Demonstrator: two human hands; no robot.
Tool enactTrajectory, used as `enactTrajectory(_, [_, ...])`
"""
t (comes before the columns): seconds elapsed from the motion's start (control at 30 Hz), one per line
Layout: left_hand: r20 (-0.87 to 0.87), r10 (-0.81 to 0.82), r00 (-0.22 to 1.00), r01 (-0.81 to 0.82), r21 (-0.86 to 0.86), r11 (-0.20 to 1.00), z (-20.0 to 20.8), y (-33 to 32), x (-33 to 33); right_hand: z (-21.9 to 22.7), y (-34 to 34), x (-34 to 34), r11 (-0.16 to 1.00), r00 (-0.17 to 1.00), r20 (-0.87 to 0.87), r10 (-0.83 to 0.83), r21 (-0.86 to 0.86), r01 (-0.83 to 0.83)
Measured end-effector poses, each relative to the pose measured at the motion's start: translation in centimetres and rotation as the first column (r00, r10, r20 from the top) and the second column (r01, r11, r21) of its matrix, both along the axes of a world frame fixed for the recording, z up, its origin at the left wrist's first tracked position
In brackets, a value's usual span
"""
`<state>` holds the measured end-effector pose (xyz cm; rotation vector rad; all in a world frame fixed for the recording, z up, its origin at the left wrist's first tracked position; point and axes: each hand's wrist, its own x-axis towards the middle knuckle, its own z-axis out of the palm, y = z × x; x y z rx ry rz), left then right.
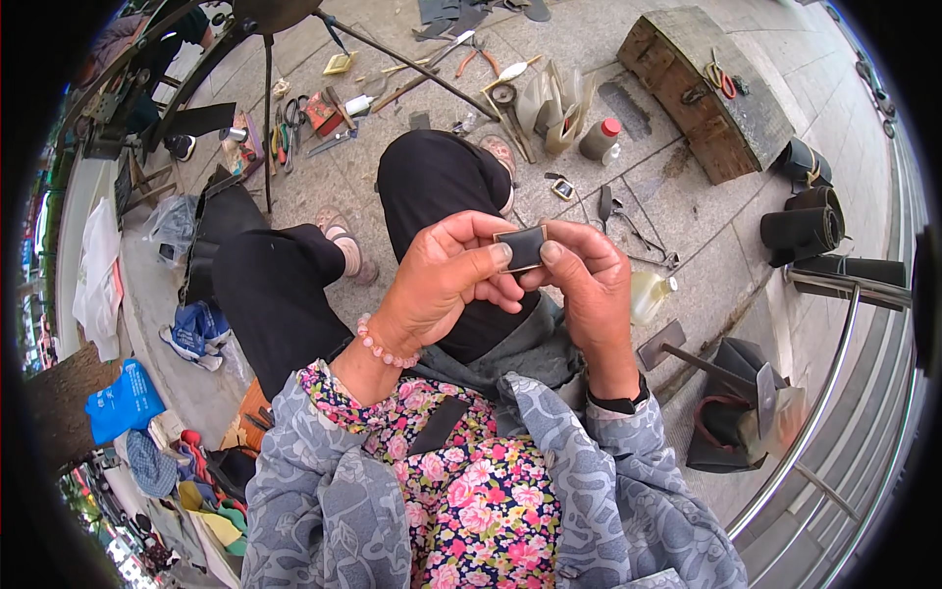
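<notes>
Above my lap, I hold a small dark square piece with tan edges (522, 248), which looks like leather or rubber. My left hand (432, 273) pinches its left side between thumb and fingers. Its right side is gripped by my right hand (601, 294), with the thumb on the upper face. The underside is hidden. A grey cloth (481, 375) lies across my thighs, and a dark flat strip (439, 425) rests on my flowered apron below the hands.
Pliers (478, 57), a red-capped bottle (601, 138) and other tools lie on the paving ahead. A worn wooden box (677, 108) stands front right, near dark rolls (803, 228). A metal rail (829, 378) curves along the right; a dark bag (721, 432) sits beside me.
</notes>
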<state>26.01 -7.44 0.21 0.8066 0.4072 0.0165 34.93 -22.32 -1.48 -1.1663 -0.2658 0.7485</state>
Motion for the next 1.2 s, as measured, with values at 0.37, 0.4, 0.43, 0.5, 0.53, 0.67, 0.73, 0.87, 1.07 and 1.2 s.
enactTrajectory(0.37, [-0.028,0.006,1.000,-0.006,-0.009,1.000,-0.5,0.4,-0.2,0.1,0.4,0.1,1.000,0.970,-0.243,0.015,0.019,-0.011])
enactTrajectory(0.4, [-0.035,0.012,0.999,-0.012,-0.025,1.000,-0.5,0.4,-0.2,0.1,0.4,0.0,1.000,0.970,-0.243,0.015,0.019,-0.011])
enactTrajectory(0.43, [-0.042,0.017,0.999,-0.019,-0.040,0.999,-0.4,0.4,-0.2,0.2,0.5,0.0,1.000,0.971,-0.239,0.018,0.029,-0.011])
enactTrajectory(0.5, [-0.038,0.033,0.999,-0.033,-0.009,0.999,-0.3,0.0,-0.2,0.1,0.5,0.0,0.999,0.972,-0.235,0.020,0.039,-0.011])
enactTrajectory(0.53, [-0.034,0.048,0.998,-0.047,0.023,0.999,-0.2,-0.2,-0.2,0.0,0.5,0.1,0.999,0.971,-0.238,0.025,0.051,-0.013])
enactTrajectory(0.67, [-0.018,0.050,0.999,-0.047,0.145,0.988,-0.5,-0.6,-0.2,0.5,0.7,0.0,0.998,0.978,-0.205,0.033,0.066,-0.020])
enactTrajectory(0.73, [-0.020,0.060,0.998,-0.056,0.160,0.986,-0.6,-0.7,-0.1,0.4,0.6,0.3,0.997,0.979,-0.193,0.062,0.047,-0.053])
enactTrajectory(0.87, [-0.026,0.021,0.999,-0.016,0.169,0.986,-0.3,-1.0,0.3,0.3,-0.2,0.3,0.997,0.984,-0.160,0.074,0.044,-0.068])
enactTrajectory(1.07, [-0.096,-0.040,0.995,0.072,0.357,0.931,0.4,0.1,-0.9,-1.2,-1.1,1.1,0.981,0.958,-0.218,0.187,0.094,-0.170])
enactTrajectory(1.2, [-0.091,0.083,0.992,-0.062,0.214,0.975,1.1,1.2,-1.5,-5.8,-4.6,4.6,0.996,0.921,-0.382,-0.075,0.018,0.089])
